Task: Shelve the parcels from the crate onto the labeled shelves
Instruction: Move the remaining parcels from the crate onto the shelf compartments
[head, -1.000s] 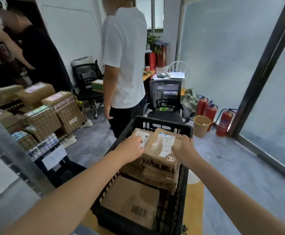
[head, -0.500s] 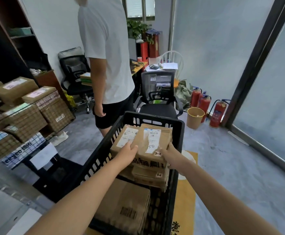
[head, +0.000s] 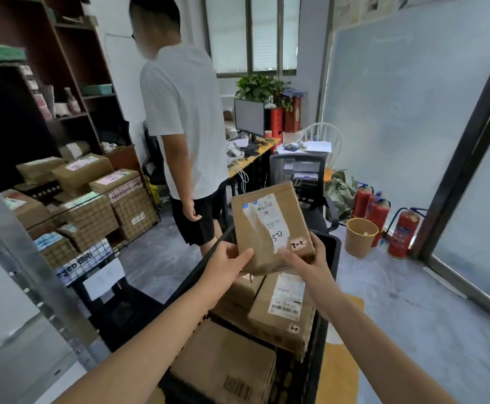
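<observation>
L fingers (head: 239,252) wrap the parcel (head: 267,223) at its lower-L corner, thumb on the front. R fingers (head: 315,243) curl round the lower-R edge, thumb also in front. So the left hand (head: 226,265) and right hand (head: 308,259) both grip the one parcel.

Change: 0.5 s ago it lay flat on the stack in the crate (head: 333,249), hands at its sides. Now it is lifted clear above the crate and tipped up, label face toward the camera. A small sticker (head: 297,244) near the R thumb reads something like "2-2"; the parcel below (head: 284,304) carries a similar one.

Meaning, prob.: pick is done and the wearer is checking the mark to choose a shelf. Carry and placing not yet done. Several more parcels remain in the crate, so the task is early.

A person in a white shirt (head: 182,118) stands just beyond the crate, poss. in the way.
</observation>
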